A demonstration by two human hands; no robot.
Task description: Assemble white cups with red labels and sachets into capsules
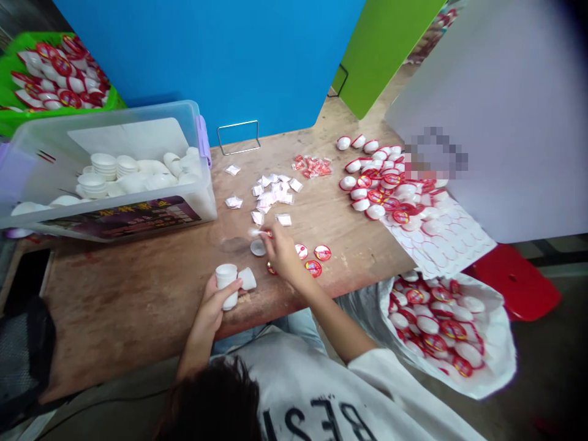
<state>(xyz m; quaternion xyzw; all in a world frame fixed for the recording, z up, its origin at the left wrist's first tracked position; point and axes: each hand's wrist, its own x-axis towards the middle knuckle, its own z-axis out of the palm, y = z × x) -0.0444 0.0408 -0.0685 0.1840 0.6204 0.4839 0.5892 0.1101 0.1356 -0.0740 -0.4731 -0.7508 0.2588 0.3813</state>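
Observation:
My left hand (210, 304) is wrapped around a stack of small white plastic cups (226, 277) above the table's front edge. Another white cup (248, 279) lies tipped on its side against my left fingertips. My right hand (281, 250) is closed in a pinch on a small white and red item (265, 233), blurred, so its kind is unclear. Just below that item a single white cup (258, 247) stands on the table. Round red printed lids (313, 268) lie beside my right hand, one partly hidden under it. Small white sachets (275, 191) are piled beyond it.
Red packets (312, 166) lie farther back. Many lidded cups (381, 174) cover the table's right side, beside a printed sheet (441, 245). A clear bin (209, 205) of cups stands left. A white sack (498, 367) of lidded cups and a red stool (528, 285) are at right.

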